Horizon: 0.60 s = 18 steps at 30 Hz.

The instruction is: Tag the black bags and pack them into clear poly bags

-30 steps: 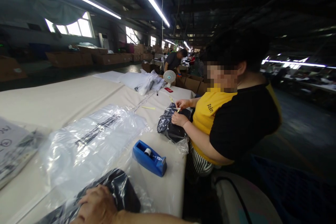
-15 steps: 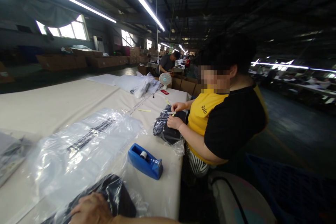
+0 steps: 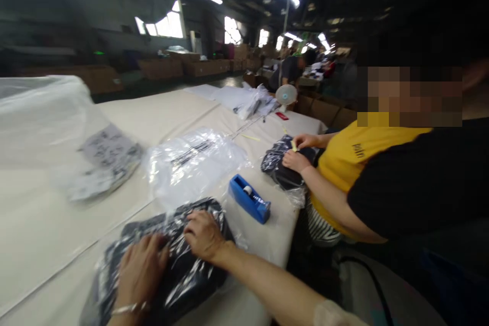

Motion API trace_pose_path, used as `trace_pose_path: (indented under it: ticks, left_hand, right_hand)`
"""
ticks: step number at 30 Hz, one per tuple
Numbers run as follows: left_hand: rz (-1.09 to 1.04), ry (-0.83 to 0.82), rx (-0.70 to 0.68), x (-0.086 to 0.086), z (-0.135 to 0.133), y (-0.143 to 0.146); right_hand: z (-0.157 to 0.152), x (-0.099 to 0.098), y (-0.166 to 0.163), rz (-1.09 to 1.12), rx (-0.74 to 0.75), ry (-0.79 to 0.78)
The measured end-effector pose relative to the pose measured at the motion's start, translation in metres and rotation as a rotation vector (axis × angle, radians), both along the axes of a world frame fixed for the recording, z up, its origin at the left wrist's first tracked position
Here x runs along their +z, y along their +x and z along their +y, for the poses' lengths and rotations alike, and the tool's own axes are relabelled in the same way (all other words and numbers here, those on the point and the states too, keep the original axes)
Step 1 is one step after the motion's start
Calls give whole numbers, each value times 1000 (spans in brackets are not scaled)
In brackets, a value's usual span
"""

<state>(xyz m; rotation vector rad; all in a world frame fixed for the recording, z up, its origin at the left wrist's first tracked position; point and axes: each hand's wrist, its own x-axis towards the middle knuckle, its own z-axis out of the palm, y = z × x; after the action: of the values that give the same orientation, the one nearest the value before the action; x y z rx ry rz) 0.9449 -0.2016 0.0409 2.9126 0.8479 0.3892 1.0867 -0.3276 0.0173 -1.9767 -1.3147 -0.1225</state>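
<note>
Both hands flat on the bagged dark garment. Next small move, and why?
Probably press and smooth outward toward the bag's open end: the left hand and right hand lie flat on the bagged dark garment, whose plastic looks wrinkled and puffy. The blue tape dispenser sits just beside it.

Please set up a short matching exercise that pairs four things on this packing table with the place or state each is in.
Things:
1. tape dispenser
2. dark bagged garment
3. small fan
4. co-worker's dark bundle

Places or states:
A. stands at the far end of the table
B. lies flat under the left hand and right hand
C. sits blue and untouched between the two people
D. held by the hands of the person in the yellow and black shirt

Pairs: 1-C, 2-B, 3-A, 4-D
</note>
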Motion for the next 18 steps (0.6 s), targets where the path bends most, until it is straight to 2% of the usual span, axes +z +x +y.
trace_pose_path:
  ticks: [4,7,12,15,18]
  left_hand:
    - [-32,78,217,8,12,-33]
    - [-83,24,356,7,21,-65]
    - [-175,-261,371,-4,26,-93]
    - [-220,-336,361,-12,26,-94]
    - [-261,-352,374,-24,29,-96]
  right_hand:
    - [-11,0,4,117,72,49]
    - [-16,-2,0,145,106,61]
    - [-15,5,-14,61,171,5]
    - [-8,18,-22,-37,264,-78]
    - [1,36,-31,-160,313,-256]
